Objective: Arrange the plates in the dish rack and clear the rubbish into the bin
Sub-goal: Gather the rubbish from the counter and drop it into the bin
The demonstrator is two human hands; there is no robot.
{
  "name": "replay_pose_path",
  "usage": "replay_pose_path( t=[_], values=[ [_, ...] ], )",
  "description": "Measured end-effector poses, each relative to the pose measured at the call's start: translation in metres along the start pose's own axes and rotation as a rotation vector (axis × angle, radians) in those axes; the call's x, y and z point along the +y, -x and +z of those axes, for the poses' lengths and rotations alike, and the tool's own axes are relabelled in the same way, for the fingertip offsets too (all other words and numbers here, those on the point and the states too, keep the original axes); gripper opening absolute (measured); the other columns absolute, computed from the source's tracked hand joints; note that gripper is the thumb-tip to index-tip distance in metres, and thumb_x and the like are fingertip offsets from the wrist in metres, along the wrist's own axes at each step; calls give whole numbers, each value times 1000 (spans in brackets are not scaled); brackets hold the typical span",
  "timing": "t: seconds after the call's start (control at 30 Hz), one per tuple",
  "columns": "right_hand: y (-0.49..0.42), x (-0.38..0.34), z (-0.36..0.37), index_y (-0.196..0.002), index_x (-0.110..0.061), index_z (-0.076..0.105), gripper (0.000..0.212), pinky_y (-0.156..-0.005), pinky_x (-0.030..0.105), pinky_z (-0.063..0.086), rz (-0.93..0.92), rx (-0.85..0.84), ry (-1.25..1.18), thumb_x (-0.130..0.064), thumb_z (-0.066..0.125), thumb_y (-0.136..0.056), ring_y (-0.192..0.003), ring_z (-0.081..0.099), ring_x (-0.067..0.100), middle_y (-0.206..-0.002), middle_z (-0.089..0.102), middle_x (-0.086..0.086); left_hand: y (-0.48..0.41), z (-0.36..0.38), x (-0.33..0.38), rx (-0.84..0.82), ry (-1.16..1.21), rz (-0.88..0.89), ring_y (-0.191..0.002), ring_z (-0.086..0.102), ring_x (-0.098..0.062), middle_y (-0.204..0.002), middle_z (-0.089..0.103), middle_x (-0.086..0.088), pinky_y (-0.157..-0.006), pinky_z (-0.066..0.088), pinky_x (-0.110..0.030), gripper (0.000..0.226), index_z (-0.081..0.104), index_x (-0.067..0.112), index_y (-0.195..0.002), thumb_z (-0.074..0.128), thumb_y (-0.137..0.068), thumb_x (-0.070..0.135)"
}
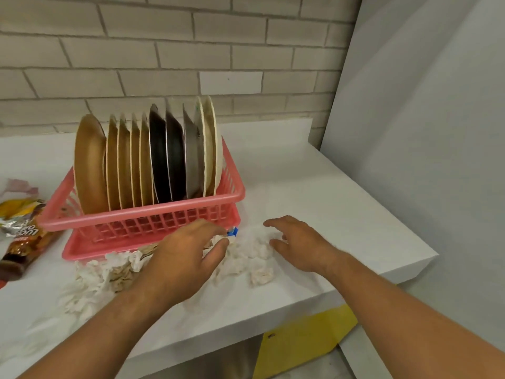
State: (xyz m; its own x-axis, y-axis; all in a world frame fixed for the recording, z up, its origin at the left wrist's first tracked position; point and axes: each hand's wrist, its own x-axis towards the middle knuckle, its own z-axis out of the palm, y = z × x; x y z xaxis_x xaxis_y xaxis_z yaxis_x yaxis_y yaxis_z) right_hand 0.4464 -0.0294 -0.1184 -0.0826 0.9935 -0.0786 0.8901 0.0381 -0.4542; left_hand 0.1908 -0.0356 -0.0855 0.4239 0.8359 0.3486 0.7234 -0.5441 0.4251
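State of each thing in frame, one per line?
Pink plastic dish rack: on white counter, loaded.
Brown, black, grey, cream round plates: on edge in rack.
Crumpled white paper tissues: loose on counter.
Brown foil snack wrapper: lying left of rack.
Left hand: open, over tissues.
Right hand: open, over tissues.

A white bench is seen running in from the left to a squared front right corner, its top plain and matt. Along its back edge a low white upstand is fitted. Behind it a wall of pale beige bricks is laid in staggered courses, and one smoother, lighter rectangle is set among them. At the bench's right end a plain grey-white panel is stood upright. Below the front edge, near the right corner, a flat yellow piece with a small dark hole is partly shown; what it is cannot be told.
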Motion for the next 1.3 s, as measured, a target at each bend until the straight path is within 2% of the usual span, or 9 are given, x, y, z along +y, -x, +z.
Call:
replay_pose_path(
  t=[0.13,0.27,0.47,0.63,0.83,1.0,1.13,1.2,1.3],
  values=[
    [-34,18,4,-134,-29,50,37,-99,25,37,-120,-106,94,-22,42,-99,-118,49,18,-129,51,-3,-17,15,10,11,-40,-47,-94,57,-3,-108,63,17,-81,48,-23,24,64,32,-111,57,-89,37],
    [-47,39,0,-129,-23,54,36,-94,25,40,-132,-3,29,-15,36,-99,-111,50,18,-120,52,-2,-22,33,21,-5,-47,-54,-95,59,-8,-108,64,12,-81,45,-23,23,66,25,-110,60,-89,30],
    [-48,56,-29,-85,-19,64,34,-76,11,42,-183,175,-219,4,39,-88,-89,57,13,-99,58,-5,-44,46,40,-2,-64,-66,-93,60,-14,-102,65,6,-81,44,-24,19,67,19,-108,58,-91,22],
    [-39,57,-27,-98,-23,64,35,-65,14,39,-105,315,-398,-5,35,-95,-72,53,4,-84,55,-9,-45,42,49,26,-102,-87,-90,61,-15,-102,67,3,-78,43,-22,20,68,15,-108,58,-91,19],
    [-25,71,-8,-131,-20,50,42,-96,27,37,-193,170,-57,-43,44,-97,-114,46,15,-130,44,-2,-31,46,57,10,-138,-72,-93,62,-21,-102,68,-1,-80,46,-28,18,68,13,-106,59,-90,17],
    [-7,98,4,-144,-27,35,65,-117,39,10,-313,-92,268,-65,31,-92,-142,15,17,-154,25,-4,-25,50,53,33,-128,-109,-99,61,-19,-107,67,0,-85,49,-33,21,67,15,-109,58,-91,23],
    [-6,99,7,-148,-19,29,49,-115,20,-2,-298,-55,134,-36,32,-103,-145,10,14,-157,23,-3,-27,53,55,29,-129,-109,-99,61,-21,-107,67,-2,-86,48,-33,22,67,13,-109,59,-91,22],
    [-5,100,8,-145,-16,37,42,-108,9,3,-308,15,118,-18,34,-103,-141,22,15,-152,33,-2,-28,54,55,22,-135,-109,-100,61,-20,-109,67,-1,-87,47,-32,23,67,15,-111,57,-92,23],
    [-3,100,9,-143,-17,41,44,-107,13,21,-306,54,133,-7,37,-100,-130,39,18,-144,45,-2,-23,56,56,15,-124,-111,-101,60,-18,-110,66,1,-88,47,-33,25,66,16,-113,55,-93,26]
  ],
)
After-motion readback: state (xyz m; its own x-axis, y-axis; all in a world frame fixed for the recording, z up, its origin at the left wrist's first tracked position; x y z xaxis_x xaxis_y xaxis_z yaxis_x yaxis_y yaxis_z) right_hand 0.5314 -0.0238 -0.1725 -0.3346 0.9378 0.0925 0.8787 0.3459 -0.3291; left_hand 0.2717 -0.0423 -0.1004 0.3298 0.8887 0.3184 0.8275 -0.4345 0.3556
